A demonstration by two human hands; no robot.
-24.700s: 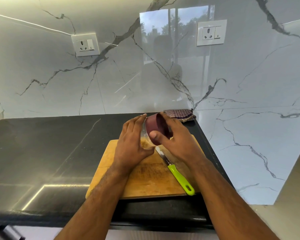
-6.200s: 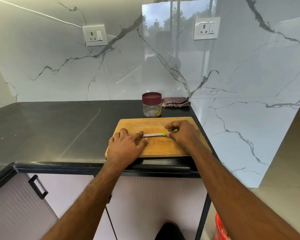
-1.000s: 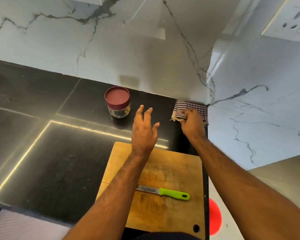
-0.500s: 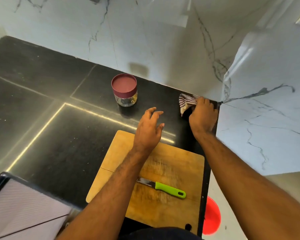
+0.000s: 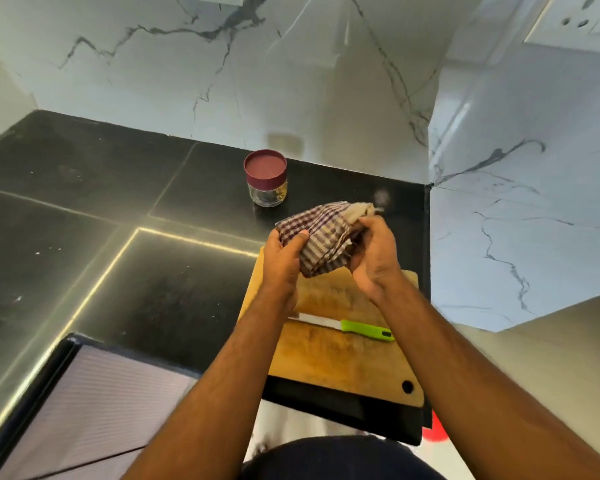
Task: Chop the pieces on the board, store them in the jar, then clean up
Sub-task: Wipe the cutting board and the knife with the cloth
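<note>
1. I held the checked cloth (image 5: 321,237) between both hands, above the far end of the wooden board (image 5: 329,355).
2. My left hand (image 5: 283,259) gripped the left side of the cloth, thumb curled over its edge and pressed onto the fabric; the other fingers were under the cloth and I could not see them.
3. My right hand (image 5: 373,254) clutched the right side, fingers curled in around the bunched folds, with a pale corner of the cloth sticking out beyond my knuckles.
4. The cloth was crumpled and hung a little between my hands; whether its lowest fold touched the board I could not tell.
5. The board lay on the black counter (image 5: 94,244), close to the counter's right end, one corner with a round hole nearest me.
6. The knife (image 5: 343,328) lay flat across the board, green handle to the right, blade pointing left and partly hidden under my left forearm.
7. The board's surface looked scuffed and bare apart from the knife.
8. The jar (image 5: 266,178) stood upright on the counter beyond the board, well apart from it, near the marble wall (image 5: 153,74), its dark red lid on.
9. Something yellowish showed through the glass at the bottom of the jar.
</note>
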